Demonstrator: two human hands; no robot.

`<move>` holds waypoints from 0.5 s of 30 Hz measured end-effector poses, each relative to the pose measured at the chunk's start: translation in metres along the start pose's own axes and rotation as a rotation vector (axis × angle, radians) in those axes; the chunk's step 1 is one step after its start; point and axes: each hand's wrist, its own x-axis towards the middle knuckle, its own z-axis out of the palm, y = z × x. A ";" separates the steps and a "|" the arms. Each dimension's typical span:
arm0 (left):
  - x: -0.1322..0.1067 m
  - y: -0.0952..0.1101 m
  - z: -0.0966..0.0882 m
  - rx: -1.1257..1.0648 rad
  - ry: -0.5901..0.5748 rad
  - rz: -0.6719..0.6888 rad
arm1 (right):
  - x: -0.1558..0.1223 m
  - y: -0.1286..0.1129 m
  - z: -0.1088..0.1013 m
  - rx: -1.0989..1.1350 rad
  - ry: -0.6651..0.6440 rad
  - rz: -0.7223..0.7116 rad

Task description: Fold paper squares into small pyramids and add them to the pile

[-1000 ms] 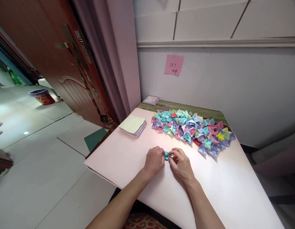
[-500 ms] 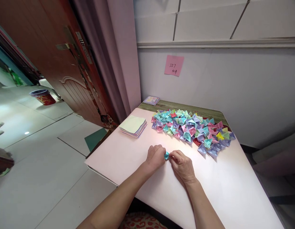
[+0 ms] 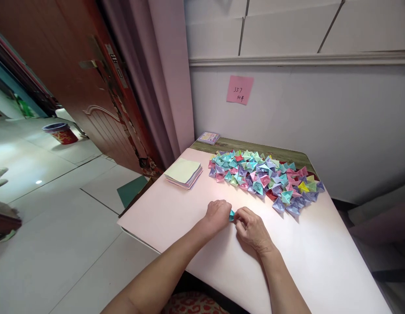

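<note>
A small teal folded paper piece [image 3: 232,214] is pinched between both my hands just above the pale pink table cover [image 3: 176,209]. My left hand [image 3: 217,214] grips it from the left with fingers curled. From the right, my right hand [image 3: 251,225] pinches the same piece. Most of the paper is hidden by my fingers. Behind my hands lies a wide heap of folded paper pieces [image 3: 264,179] in teal, purple, pink and yellow.
A stack of square paper sheets [image 3: 184,172] lies at the table's left side. A small card pack [image 3: 208,138] sits at the far corner by the curtain. A pink sticky note [image 3: 239,89] hangs on the wall. An open door and a tiled floor are to the left.
Both hands have closed in tighter on the teal piece and shifted slightly right; less of the paper shows now.
</note>
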 end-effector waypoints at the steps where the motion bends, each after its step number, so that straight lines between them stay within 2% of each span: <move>1: 0.001 0.000 0.001 0.004 -0.002 -0.003 | 0.000 0.000 0.001 0.001 0.004 0.002; 8: 0.005 -0.003 0.010 -0.026 -0.019 -0.046 | -0.001 0.002 0.008 -0.113 0.044 -0.009; 15: 0.008 0.001 0.008 -0.013 0.012 -0.080 | 0.002 -0.013 0.016 -0.337 0.058 0.044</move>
